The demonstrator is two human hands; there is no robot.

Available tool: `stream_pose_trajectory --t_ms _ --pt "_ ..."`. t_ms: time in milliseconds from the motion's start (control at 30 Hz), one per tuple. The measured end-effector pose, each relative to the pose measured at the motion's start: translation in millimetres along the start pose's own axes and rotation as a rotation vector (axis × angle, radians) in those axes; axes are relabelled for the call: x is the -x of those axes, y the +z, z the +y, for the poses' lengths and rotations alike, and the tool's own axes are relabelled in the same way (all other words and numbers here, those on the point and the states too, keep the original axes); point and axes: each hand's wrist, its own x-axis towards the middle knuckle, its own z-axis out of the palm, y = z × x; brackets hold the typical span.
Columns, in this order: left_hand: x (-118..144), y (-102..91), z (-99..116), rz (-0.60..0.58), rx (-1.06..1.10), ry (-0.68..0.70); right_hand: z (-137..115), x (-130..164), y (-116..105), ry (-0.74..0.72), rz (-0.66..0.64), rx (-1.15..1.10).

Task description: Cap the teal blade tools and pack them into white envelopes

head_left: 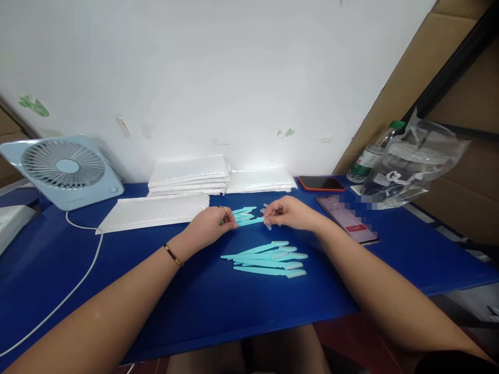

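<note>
Between my two hands stretches a turquoise eyebrow razor (251, 222). My left hand (213, 224) pinches its handle end, thumb and fingers pressed together. At the blade end, the fingers of my right hand (284, 212) are closed, apparently around a small clear cap; the fingertips hide most of it. Several more turquoise razors (242, 212) lie just behind, partly covered by my left hand. A few clear caps (267, 226) show near my right fingertips. Closer to me, a loose pile of turquoise razors with capped-looking blade ends (268, 259) lies on the blue table.
Stacks of white packets (189, 174) stand against the wall, with a flat white sleeve (152, 212) before them. A light blue fan (68, 171) and its cable are at left. Right are two phones (322, 183), (346, 218), a bottle (366, 161) and a bagged cup (413, 166).
</note>
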Motion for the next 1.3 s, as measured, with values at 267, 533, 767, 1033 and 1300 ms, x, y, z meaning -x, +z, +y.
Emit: stream_pose_trajectory --t_ms 267,533,767,1033,1300 --pt "4 0.0 3 0.114 -0.07 0.086 -6 17 -25 -0.024 0.044 0.262" --pt "18 4.0 22 -0.095 -0.053 0.198 -27 19 2 -0.028 -0.231 0.333" --pt "13 -4.3 11 -0.076 -0.152 0.069 -25 9 9 -0.005 -0.088 0.288" --pt "8 -0.9 0 0.197 -0.211 0.143 18 -1 -16 -0.07 0.322 0.366" --pt "5 28.2 -7 0.006 -0.273 0.211 19 -1 7 -0.004 -0.106 0.455"
